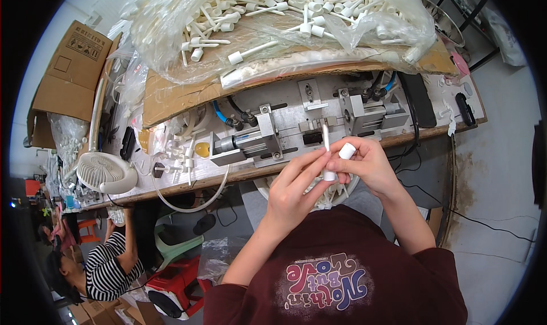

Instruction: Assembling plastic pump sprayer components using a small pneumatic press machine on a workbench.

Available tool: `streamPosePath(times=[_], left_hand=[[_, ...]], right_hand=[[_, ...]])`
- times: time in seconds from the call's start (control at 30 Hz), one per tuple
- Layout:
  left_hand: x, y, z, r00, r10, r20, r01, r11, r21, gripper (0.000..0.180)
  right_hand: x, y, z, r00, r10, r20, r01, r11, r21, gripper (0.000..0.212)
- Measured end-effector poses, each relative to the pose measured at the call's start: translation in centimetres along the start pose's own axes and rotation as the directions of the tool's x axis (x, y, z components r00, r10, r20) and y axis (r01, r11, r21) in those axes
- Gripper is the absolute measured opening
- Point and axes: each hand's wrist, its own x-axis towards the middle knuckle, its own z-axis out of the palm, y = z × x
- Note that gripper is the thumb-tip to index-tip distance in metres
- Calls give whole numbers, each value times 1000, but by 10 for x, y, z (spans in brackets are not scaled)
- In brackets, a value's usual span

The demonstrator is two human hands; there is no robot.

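My left hand [289, 189] is closed on a white cap with a thin stem [326, 136], its stem pointing up and its wider end below the fingers. Close against it, my right hand [369, 164] grips a second white cap [347, 150] between thumb and fingers. Whether that one has a stem is hidden by the hand. Both hands meet in front of the bench's near edge. Below them, a round tub [262, 189] in my lap holds several similar white stemmed pieces.
Two metal clamp fixtures [250, 141] [364, 117] flank a small central block [315, 132] on the bench. Behind them, a plastic bag [165, 51] of white stemmed caps lies on cardboard [156, 100]. A white fan [107, 171] stands left; a person in stripes [111, 268] sits beyond.
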Motion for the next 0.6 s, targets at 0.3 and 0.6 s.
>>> streamPosePath(times=[0.3, 0.6], left_hand=[[5, -29, 15, 984, 141, 112, -179, 844, 506, 29], [16, -26, 10, 984, 64, 166, -143, 839, 525, 26]], right_hand=[[-12, 2, -9, 907, -393, -151, 381, 919, -103, 30], [-22, 2, 0, 794, -603, -70, 530, 744, -407, 31]])
